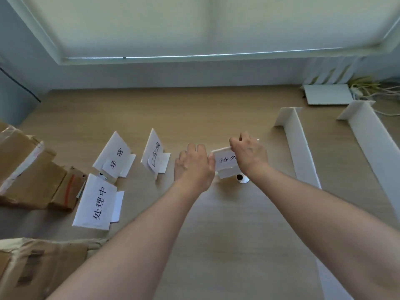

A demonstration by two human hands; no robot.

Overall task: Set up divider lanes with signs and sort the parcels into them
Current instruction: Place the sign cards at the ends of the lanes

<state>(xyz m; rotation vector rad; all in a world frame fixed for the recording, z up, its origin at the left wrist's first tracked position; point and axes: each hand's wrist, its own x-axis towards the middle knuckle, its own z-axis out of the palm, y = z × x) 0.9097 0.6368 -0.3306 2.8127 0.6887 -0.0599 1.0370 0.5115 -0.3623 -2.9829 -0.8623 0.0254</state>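
Pinching the white sign [224,162] between both grips, right hand [249,154] above, left hand [192,165] beside it.

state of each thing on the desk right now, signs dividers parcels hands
待处 sign: held by both hands
right hand: grips sign
left hand: at sign's left edge
three other signs: standing, unplaced
dividers: upright on desk
parcels: piled left, unsorted
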